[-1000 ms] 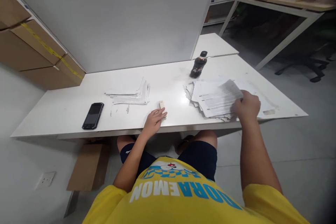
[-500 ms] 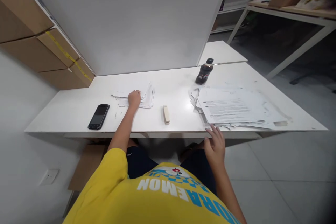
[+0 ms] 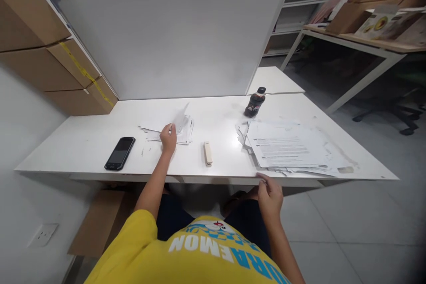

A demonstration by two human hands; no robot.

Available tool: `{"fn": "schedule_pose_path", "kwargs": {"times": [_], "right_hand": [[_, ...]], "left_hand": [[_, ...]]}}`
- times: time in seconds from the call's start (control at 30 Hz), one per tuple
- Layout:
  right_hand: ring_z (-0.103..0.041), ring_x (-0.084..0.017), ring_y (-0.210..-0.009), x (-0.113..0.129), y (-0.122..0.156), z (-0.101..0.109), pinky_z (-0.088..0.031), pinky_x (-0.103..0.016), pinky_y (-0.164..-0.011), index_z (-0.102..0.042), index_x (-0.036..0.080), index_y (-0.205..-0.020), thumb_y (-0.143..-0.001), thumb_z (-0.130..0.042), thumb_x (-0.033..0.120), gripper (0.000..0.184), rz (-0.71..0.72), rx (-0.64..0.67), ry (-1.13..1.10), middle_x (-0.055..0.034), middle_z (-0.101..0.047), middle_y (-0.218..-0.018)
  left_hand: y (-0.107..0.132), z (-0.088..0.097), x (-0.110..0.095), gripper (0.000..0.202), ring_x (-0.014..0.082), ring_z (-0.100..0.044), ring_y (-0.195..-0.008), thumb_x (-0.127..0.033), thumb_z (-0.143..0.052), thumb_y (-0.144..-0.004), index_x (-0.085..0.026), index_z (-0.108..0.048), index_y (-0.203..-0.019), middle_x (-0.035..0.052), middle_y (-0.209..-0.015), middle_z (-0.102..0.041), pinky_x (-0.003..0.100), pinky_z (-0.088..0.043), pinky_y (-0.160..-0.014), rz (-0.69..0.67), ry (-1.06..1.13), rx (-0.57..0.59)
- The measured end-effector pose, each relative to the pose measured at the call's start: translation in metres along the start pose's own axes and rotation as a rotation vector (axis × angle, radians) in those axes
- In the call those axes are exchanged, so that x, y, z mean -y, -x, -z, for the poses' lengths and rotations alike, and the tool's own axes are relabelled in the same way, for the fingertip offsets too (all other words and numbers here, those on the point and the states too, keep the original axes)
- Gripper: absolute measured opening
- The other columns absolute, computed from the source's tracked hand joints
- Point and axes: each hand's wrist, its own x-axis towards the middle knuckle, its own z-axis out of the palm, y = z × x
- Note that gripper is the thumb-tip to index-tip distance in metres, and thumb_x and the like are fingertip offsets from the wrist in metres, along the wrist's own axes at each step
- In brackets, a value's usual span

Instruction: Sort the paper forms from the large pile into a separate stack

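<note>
My left hand (image 3: 168, 139) is closed, pinching a sheet of paper (image 3: 181, 118) whose far end is raised above the small, uneven paper stack (image 3: 188, 136). My right hand (image 3: 270, 197) hangs by the desk's front edge with its fingers loosely bent and apart, holding nothing. Between the two hands lies a cream stapler (image 3: 207, 154) on the desk. Beyond the right hand sits a larger pile of printed papers (image 3: 286, 146), its sheets fanned unevenly.
A black phone (image 3: 120, 153) lies at the left of the white desk (image 3: 222, 131). Behind the larger pile stands a dark soda bottle (image 3: 254, 103). A whiteboard (image 3: 176, 35) rises at the back, with cardboard boxes (image 3: 76, 64) on the left.
My left hand has turned up from the small stack, and a sheet now lifts with it. The right hand stays near the desk edge, fingers slightly more bent. The view has tilted up.
</note>
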Motion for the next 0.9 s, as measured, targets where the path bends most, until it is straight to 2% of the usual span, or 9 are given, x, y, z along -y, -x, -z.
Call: {"fn": "schedule_pose_path", "kwargs": {"times": [0.07,0.17,0.23,0.33,0.43,0.6,0.7,0.8,0.9], "right_hand": [[-0.063,-0.028,-0.094,0.014,-0.001,0.002,-0.046,-0.044,-0.090,-0.071,0.018,-0.085,-0.084,-0.048,0.032,0.027,-0.076,0.020,-0.122,-0.0109,-0.072,-0.091],[-0.065,-0.027,-0.094,0.046,-0.009,0.002,-0.048,-0.042,-0.090,-0.071,0.021,-0.082,-0.084,-0.056,0.038,0.023,-0.200,0.192,-0.329,-0.0084,-0.073,-0.090],[-0.065,-0.028,-0.103,0.072,-0.013,-0.007,-0.048,-0.043,-0.094,-0.071,0.023,-0.094,-0.081,-0.064,0.045,0.026,-0.281,0.429,-0.516,-0.0080,-0.074,-0.101],[-0.061,-0.028,-0.117,0.109,-0.009,-0.033,-0.048,-0.044,-0.098,-0.066,0.028,-0.115,-0.077,-0.068,0.057,0.048,-0.440,0.744,-0.878,-0.0074,-0.069,-0.123],[-0.062,-0.028,-0.116,0.133,-0.004,-0.057,-0.049,-0.045,-0.098,-0.067,0.026,-0.113,-0.077,-0.069,0.059,0.049,-0.582,0.747,-1.090,-0.0074,-0.070,-0.121],[-0.068,-0.028,-0.095,0.123,-0.033,-0.060,-0.051,-0.045,-0.092,-0.071,0.022,-0.094,-0.062,-0.082,0.048,0.043,-0.491,0.492,-0.932,-0.0063,-0.076,-0.094],[-0.068,-0.026,-0.089,0.099,-0.055,-0.049,-0.052,-0.042,-0.085,-0.071,0.021,-0.088,-0.064,-0.080,0.050,0.039,-0.355,0.472,-0.736,-0.0062,-0.076,-0.089],[-0.068,-0.026,-0.086,0.074,-0.053,-0.046,-0.052,-0.042,-0.081,-0.071,0.020,-0.088,-0.061,-0.080,0.053,0.043,-0.346,0.505,-0.689,-0.0067,-0.076,-0.087],[-0.068,-0.027,-0.083,0.052,-0.035,-0.051,-0.053,-0.043,-0.079,-0.071,0.019,-0.085,-0.060,-0.078,0.057,0.046,-0.370,0.483,-0.646,-0.0076,-0.076,-0.084]], "left_hand": [[0.013,0.019,-0.023,0.033,0.0177,-0.064,-0.076,-0.040,-0.044,-0.097,-0.017,-0.060,-0.081,0.0034,-0.073,-0.064,0.031,-0.052,-0.075,0.147,0.290,-0.207],[0.037,0.051,-0.059,0.029,0.0187,-0.067,-0.092,-0.044,-0.063,-0.088,-0.016,-0.064,-0.093,0.0053,-0.090,-0.069,0.033,-0.053,-0.088,0.312,0.863,-0.417],[0.053,0.065,-0.076,0.032,0.0211,-0.065,-0.105,-0.042,-0.069,-0.084,-0.016,-0.066,-0.102,0.0083,-0.106,-0.070,0.035,-0.050,-0.098,0.399,1.046,-0.394],[0.076,0.068,-0.082,0.033,0.0241,-0.063,-0.114,-0.038,-0.071,-0.082,-0.015,-0.066,-0.105,0.0112,-0.114,-0.069,0.037,-0.049,-0.102,0.639,1.140,-0.316],[0.096,0.060,-0.069,0.031,0.0234,-0.062,-0.114,-0.032,-0.073,-0.079,-0.016,-0.064,-0.104,0.0110,-0.112,-0.069,0.036,-0.050,-0.100,0.777,1.153,-0.267],[0.109,0.062,-0.044,0.040,0.0164,-0.065,-0.097,-0.029,-0.082,-0.069,-0.023,-0.056,-0.099,0.0030,-0.104,-0.066,0.028,-0.051,-0.089,0.591,1.028,-0.121],[0.112,0.067,-0.032,0.055,0.0156,-0.063,-0.089,-0.037,-0.082,-0.070,-0.024,-0.052,-0.114,0.0017,-0.095,-0.062,0.028,-0.050,-0.086,0.373,0.847,0.104],[0.120,0.065,-0.020,0.072,0.0165,-0.062,-0.085,-0.042,-0.078,-0.073,-0.023,-0.042,-0.132,0.0018,-0.090,-0.059,0.031,-0.049,-0.085,0.233,0.669,0.306],[0.131,0.061,-0.009,0.073,0.0170,-0.060,-0.090,-0.042,-0.075,-0.075,-0.022,-0.040,-0.136,0.0036,-0.094,-0.057,0.033,-0.048,-0.089,0.194,0.597,0.288]]}}
